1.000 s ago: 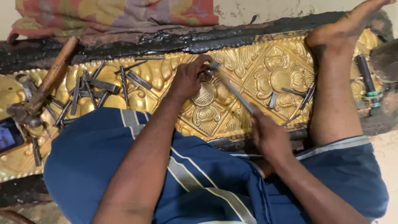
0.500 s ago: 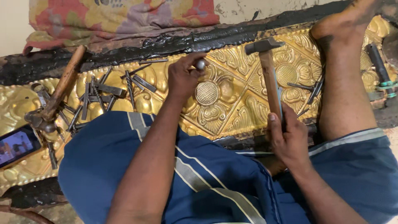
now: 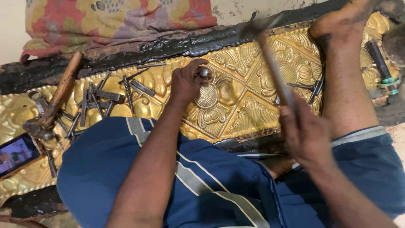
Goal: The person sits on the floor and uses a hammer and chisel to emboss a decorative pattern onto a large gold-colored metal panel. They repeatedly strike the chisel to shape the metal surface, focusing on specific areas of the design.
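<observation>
The left hand (image 3: pixel 188 82) is clenched around a small metal punch (image 3: pixel 204 72), its rounded steel head poking out above the curled fingers, the tool set down on the embossed gold-coloured metal sheet (image 3: pixel 253 114) right beneath that hand. The right hand (image 3: pixel 304 134) grips the wooden handle of a hammer (image 3: pixel 270 63), which rises away from it, raised and blurred, its dark head up above the punch and off to the right of the left hand. Just under the left hand's knuckles sits a round cross-hatched boss in the sheet, with leafy relief panels spreading toward the right hand.

Beyond the right hand, a bare foot (image 3: pixel 341 25) presses on the sheet, the leg running back alongside that hand. A few loose punches lie between the hammer handle and the leg. Further right of the foot lies a dark tool with green bands (image 3: pixel 382 63).

To the left of the left hand is a scatter of steel chisels (image 3: pixel 105 99), and past them a second hammer (image 3: pixel 57 99) with a wooden handle. Further left still, a phone (image 3: pixel 17 154) with a lit screen. Above the hands runs a black pitch border (image 3: pixel 168 46), and behind it a patterned cloth (image 3: pixel 118 19). Blue striped cloth covers the lap below both arms.
</observation>
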